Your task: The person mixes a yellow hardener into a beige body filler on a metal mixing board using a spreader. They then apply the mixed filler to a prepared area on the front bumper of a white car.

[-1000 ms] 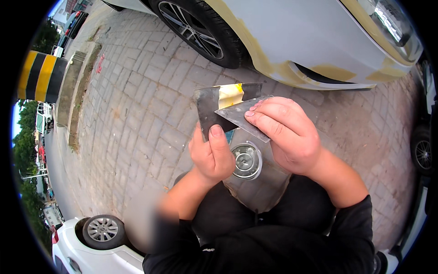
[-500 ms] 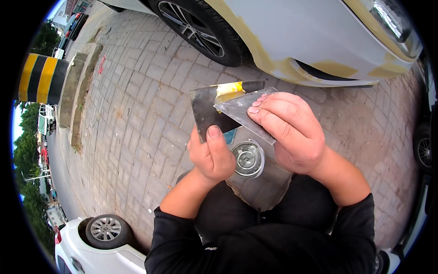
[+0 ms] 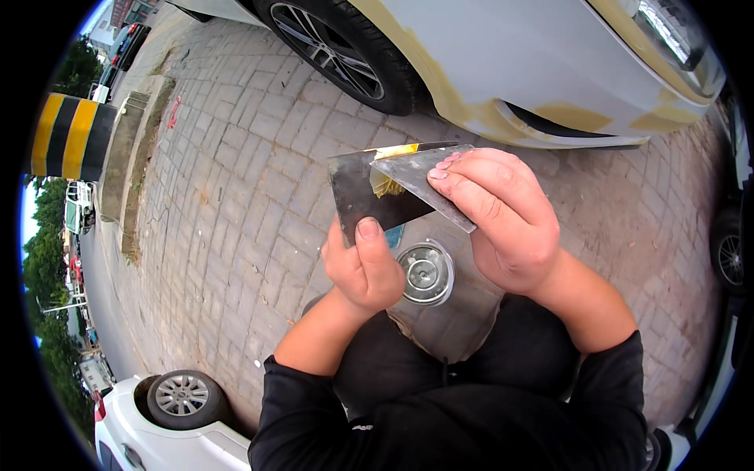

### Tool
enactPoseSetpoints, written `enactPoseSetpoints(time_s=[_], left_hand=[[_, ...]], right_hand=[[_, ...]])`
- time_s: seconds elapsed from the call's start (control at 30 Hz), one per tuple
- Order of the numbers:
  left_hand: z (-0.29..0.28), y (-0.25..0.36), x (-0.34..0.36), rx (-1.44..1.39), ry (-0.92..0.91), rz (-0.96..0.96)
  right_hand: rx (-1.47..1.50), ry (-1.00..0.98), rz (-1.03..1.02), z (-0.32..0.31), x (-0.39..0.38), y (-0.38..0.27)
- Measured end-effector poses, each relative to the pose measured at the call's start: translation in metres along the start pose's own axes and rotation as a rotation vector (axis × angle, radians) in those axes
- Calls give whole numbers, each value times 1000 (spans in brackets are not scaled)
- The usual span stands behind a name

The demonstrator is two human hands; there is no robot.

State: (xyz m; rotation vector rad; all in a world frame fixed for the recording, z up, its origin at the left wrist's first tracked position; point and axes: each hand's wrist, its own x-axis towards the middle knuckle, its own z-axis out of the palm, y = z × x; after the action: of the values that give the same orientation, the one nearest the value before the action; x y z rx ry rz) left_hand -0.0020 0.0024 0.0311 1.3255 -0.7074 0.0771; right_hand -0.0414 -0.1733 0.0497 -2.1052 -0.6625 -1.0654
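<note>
I take the largest first: the grey block paving (image 3: pixel 228 141) spreads across the scene, and at the far right stands the pale car body with dull yellow patches (image 3: pixel 479 59). I would let neither pull my attention from the hands.

The right hand (image 3: pixel 514 220) holds a grey, flat metal plate (image 3: pixel 428 184), its visible fingertips pressed on the upper face; its thumb is hidden, so I cannot tell how it braces. The left hand (image 3: pixel 363 267) grips a dark, thin, flat plate (image 3: pixel 352 188) at its near edge, thumb on the face; I cannot see the fingers behind it. The grey plate overlaps the dark one's right part. The round, metallic-looking tin (image 3: pixel 425 272) sits nearer, just right of the left hand.

Smallest is the soft yellow paste (image 3: pixel 385 187) on the dark plate, left of the grey plate's edge, with more yellow at the far rim. The step looks to me like working that paste between plates. I would brace the left wrist, hold the grey edge low and even, use short strokes, and gather paste inward from the far rim, where it could spill.
</note>
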Motion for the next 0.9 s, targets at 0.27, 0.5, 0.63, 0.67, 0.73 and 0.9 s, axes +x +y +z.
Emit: enactPoseSetpoints(time_s=[0.27,0.5,0.63,0.67,0.73,0.9], left_hand=[[-4,-1,1,71,-56,35],[-6,-1,-4,74,-66,28],[-10,-2,-6,23,-6,-46],[-12,-3,-8,18,13,-35],[-16,-2,-7,-79,53,-62],[-31,26,7,-457,44,-401]], right_hand=[[-16,-7,3,2,1,-1],[-22,-23,19,0,3,-5],[-19,-64,0,0,0,-6],[-42,-59,-15,-3,2,-6],[-55,-91,-28,-10,5,-10],[-7,-133,-166,-20,1,-20]])
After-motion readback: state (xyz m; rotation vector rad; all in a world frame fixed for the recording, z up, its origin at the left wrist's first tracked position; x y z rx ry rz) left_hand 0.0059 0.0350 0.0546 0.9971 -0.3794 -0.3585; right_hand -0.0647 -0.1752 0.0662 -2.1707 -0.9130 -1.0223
